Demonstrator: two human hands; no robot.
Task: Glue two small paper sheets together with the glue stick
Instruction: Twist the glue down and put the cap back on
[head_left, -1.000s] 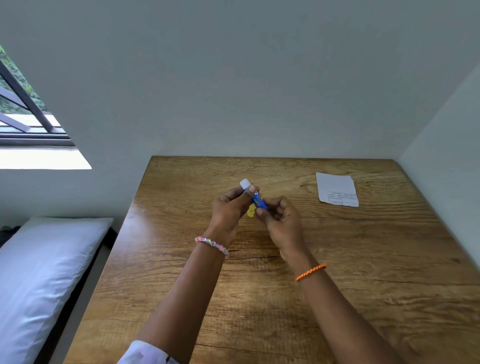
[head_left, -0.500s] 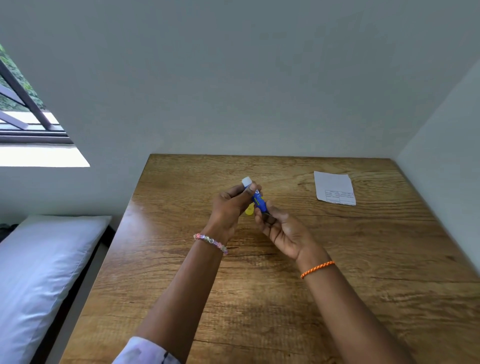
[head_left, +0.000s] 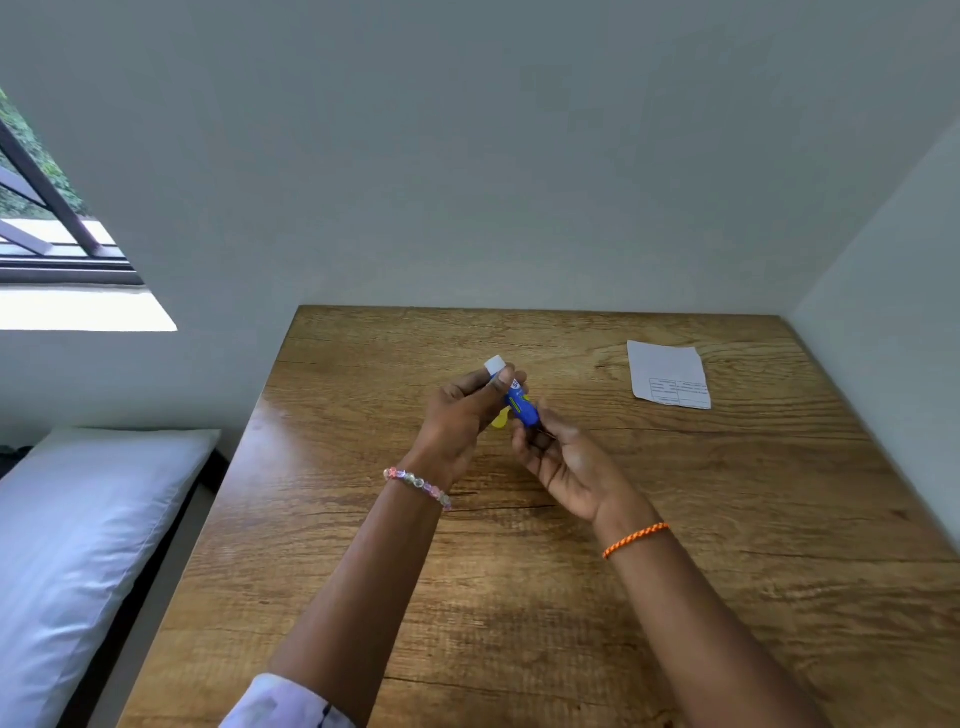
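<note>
A blue glue stick (head_left: 519, 405) with a white tip is held tilted above the middle of the wooden table (head_left: 727, 519). My left hand (head_left: 462, 415) grips its upper part near the white end. My right hand (head_left: 566, 462), palm turned up, pinches its lower end with the fingertips. A small yellow piece (head_left: 500, 419), perhaps the cap, shows just below the stick between my hands. A small white paper (head_left: 668, 374) with a printed table lies flat at the far right of the table; I cannot tell if it is one sheet or two.
Walls close the table's far side and right side. Left of the table a bed with a white pillow (head_left: 78, 545) stands lower down, under a window (head_left: 47, 223).
My right hand has rolled from knuckles-up to palm-up at the stick's lower end. My left hand keeps its grip and the stick has barely shifted.
</note>
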